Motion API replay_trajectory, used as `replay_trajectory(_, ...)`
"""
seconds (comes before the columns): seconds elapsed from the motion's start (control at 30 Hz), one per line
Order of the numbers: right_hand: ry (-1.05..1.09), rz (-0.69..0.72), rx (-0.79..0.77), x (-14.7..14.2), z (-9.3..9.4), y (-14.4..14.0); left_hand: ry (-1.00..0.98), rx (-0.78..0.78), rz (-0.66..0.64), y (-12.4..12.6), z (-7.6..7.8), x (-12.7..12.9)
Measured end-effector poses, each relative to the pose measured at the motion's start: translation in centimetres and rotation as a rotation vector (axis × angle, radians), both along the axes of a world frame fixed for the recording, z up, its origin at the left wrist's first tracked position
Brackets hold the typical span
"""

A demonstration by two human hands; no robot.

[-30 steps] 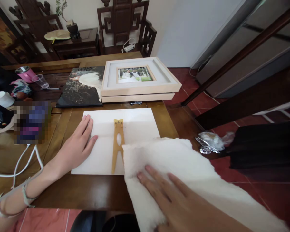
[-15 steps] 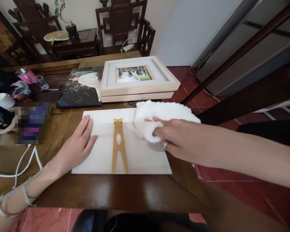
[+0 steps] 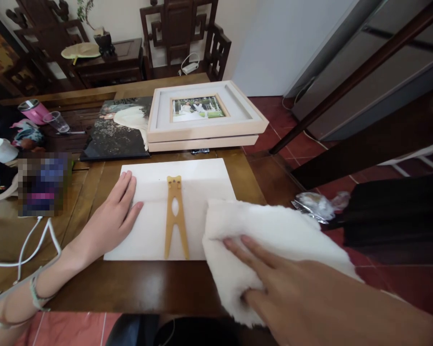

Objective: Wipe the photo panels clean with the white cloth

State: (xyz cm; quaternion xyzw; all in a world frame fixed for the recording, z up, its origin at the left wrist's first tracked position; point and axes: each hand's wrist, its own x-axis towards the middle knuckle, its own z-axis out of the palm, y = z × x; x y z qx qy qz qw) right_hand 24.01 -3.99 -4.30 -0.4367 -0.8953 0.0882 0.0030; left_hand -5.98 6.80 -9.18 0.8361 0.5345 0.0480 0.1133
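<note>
A white rectangular board (image 3: 147, 192) lies on the wooden table, with a tan A-shaped wooden stand (image 3: 175, 218) lying flat against its middle, screws at the stand's top. My left hand (image 3: 111, 211) rests flat on the board's left edge, fingers stretched out and thumb apart, holding nothing. In my right hand (image 3: 263, 269) is a fluffy white cloth (image 3: 292, 230), bunched under the fingers over the board's lower right corner, which it hides. Part of the cloth hangs past the table's right edge.
Two stacked pale wooden frames (image 3: 205, 132) stand beyond the board, beside a dark photo panel (image 3: 119, 129). A pink tumbler (image 3: 32, 111), a clear cup (image 3: 57, 121) and a white cable (image 3: 31, 240) are at left. A dark wooden chair (image 3: 375, 129) is at right.
My right hand has moved toward me with the white cloth, from the board's upper right to its lower right corner. My left hand stays on the board.
</note>
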Motion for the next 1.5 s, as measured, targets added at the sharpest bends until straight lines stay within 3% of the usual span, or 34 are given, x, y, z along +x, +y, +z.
replay_trajectory(0.13,-0.007,0.101,-0.081,0.0,1.3,0.7,0.009,0.009,0.003,-0.2,0.1,0.0)
replay_trajectory(0.3,-0.107,0.010,-0.104,-0.6,2.6,4.0,0.002,0.003,0.006,-0.2,0.2,0.1)
replay_trajectory(0.4,-0.215,0.000,-0.092,-0.8,2.4,4.8,-0.006,0.010,-0.002,-0.1,0.2,0.1)
replay_trajectory(0.53,-0.201,0.036,0.032,-0.5,0.9,3.2,0.002,0.005,-0.004,0.0,0.1,0.0)
replay_trajectory(0.7,-0.011,0.091,0.177,-0.2,-0.5,0.3,0.005,0.022,-0.025,0.1,-0.2,-0.1)
replay_trajectory(0.83,0.027,0.112,0.149,-0.5,-0.2,-0.1,0.009,0.021,-0.017,0.1,-0.1,0.0)
replay_trajectory(1.0,-0.076,0.110,0.113,-1.2,0.1,1.4,0.019,0.022,-0.017,0.0,-0.1,0.1)
replay_trajectory(1.23,-0.105,0.154,0.374,-1.5,0.1,1.0,0.012,0.021,-0.012,0.0,-0.1,-0.1)
replay_trajectory(1.37,-0.019,0.218,0.316,-1.4,0.6,0.6,-0.006,0.024,-0.021,0.0,-0.1,-0.1)
replay_trajectory(1.5,0.042,0.164,0.299,-1.9,0.9,1.0,-0.003,0.029,-0.031,0.1,-0.2,-0.1)
